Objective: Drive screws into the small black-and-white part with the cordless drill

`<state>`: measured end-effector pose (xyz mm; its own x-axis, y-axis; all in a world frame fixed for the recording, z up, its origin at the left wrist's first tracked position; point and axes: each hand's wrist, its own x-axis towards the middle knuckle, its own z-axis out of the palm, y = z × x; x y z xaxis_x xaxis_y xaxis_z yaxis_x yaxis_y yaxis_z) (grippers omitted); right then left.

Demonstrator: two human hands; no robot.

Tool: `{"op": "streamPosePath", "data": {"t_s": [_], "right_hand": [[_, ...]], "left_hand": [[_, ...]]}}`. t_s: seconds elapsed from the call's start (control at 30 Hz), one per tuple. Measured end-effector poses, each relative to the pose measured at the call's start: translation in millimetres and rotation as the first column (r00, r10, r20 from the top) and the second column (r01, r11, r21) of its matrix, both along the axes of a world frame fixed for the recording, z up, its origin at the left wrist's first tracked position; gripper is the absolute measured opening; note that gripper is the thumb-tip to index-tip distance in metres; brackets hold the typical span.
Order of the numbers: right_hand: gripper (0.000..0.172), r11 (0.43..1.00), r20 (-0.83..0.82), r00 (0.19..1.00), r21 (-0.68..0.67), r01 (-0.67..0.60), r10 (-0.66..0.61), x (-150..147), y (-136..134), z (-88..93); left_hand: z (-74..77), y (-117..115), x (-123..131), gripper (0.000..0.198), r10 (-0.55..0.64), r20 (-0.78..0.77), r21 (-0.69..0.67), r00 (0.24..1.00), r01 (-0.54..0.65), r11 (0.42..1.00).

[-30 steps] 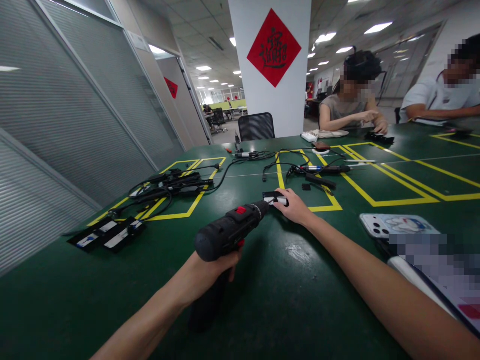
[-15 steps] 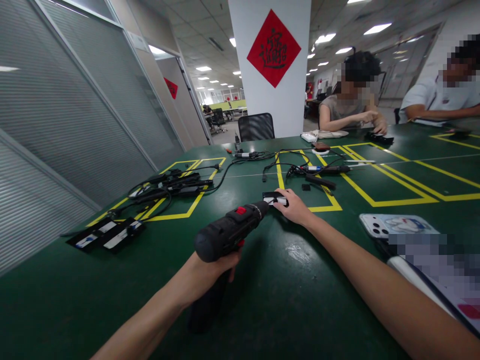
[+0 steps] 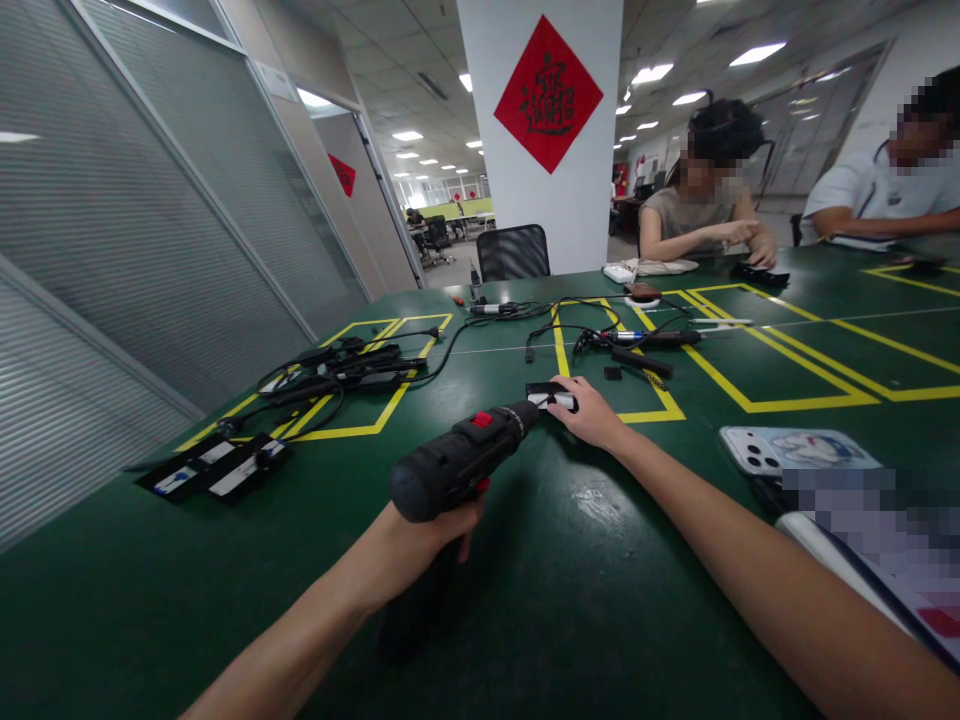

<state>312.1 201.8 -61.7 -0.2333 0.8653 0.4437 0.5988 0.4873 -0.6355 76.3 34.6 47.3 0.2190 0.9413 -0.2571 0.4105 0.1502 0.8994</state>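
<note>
My left hand is wrapped round the grip of a black cordless drill with red details. The drill points forward and slightly right, its front end at a small black-and-white piece. That piece is held against the green table by my right hand, with the fingers closed on its right side. Whether the drill's tip touches the piece is too small to tell. Two black plates with white strips lie at the left, away from both hands.
Black cables and adapters are heaped at the left inside yellow tape. A pen-like tool with a cord lies beyond my right hand. Phones rest at the right edge. Two people sit across the table at the far right.
Both hands, the drill and the piece keep practically the same place. The view has shifted very slightly.
</note>
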Motion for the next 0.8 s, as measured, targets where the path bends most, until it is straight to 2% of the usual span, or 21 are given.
{"op": "streamPosePath", "data": {"t_s": [0.1, 0.4, 0.63, 0.8], "right_hand": [[0.041, 1.0, 0.0, 1.0, 0.0, -0.007, 0.007, -0.1, -0.1, -0.3], [0.042, 1.0, 0.006, 1.0, -0.015, 0.002, -0.002, 1.1, -0.9, 0.8], [0.041, 1.0, 0.0, 1.0, -0.006, -0.004, 0.004, 0.9, -0.6, 0.2], [0.041, 1.0, 0.009, 1.0, 0.0, -0.007, 0.007, 1.2, -0.6, 0.6]], "left_hand": [[0.8, 0.1, -0.1, 0.019, -0.019, -0.01, -0.005, 1.0, 0.019, 1.0], [7.4, -5.0, 7.7, 0.015, 0.026, -0.007, 0.058, 1.0, -0.025, 0.998], [0.2, -2.8, 2.4, 0.02, 0.033, -0.035, 0.057, 0.999, -0.031, 0.998], [-0.9, 0.3, -1.6, 0.021, -0.014, -0.056, 0.036, 0.998, 0.016, 0.999]]}}
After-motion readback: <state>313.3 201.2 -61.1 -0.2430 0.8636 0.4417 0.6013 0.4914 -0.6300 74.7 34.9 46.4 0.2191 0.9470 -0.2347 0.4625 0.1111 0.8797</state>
